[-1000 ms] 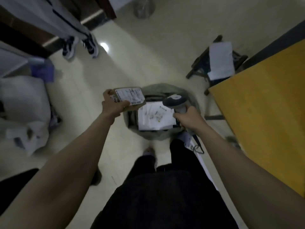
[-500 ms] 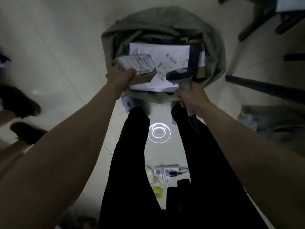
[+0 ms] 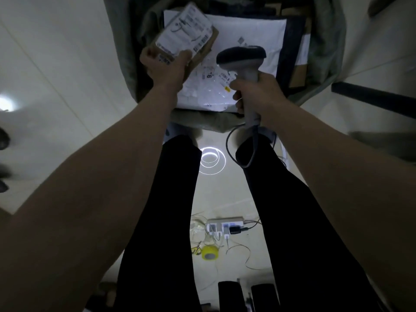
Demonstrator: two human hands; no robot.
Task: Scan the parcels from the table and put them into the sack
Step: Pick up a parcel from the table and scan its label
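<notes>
Over the open sack (image 3: 333,41) on the floor, my left hand (image 3: 165,66) grips the near end of a labelled brown parcel (image 3: 186,34), fingers curled round its edge, while my right hand (image 3: 254,91) is closed round the handle of the scanner (image 3: 240,56), just beside and to the right of the parcel. The parcel is tilted and held above the sack's left side, over a white mailer (image 3: 247,30) already lying inside. As I judge it, the risk is a careless release: dropped from here it could strike the sack's left rim and slide out onto the floor, or the scanner's trailing cable (image 3: 229,152) could snag on the sack's near rim as I draw back.
</notes>
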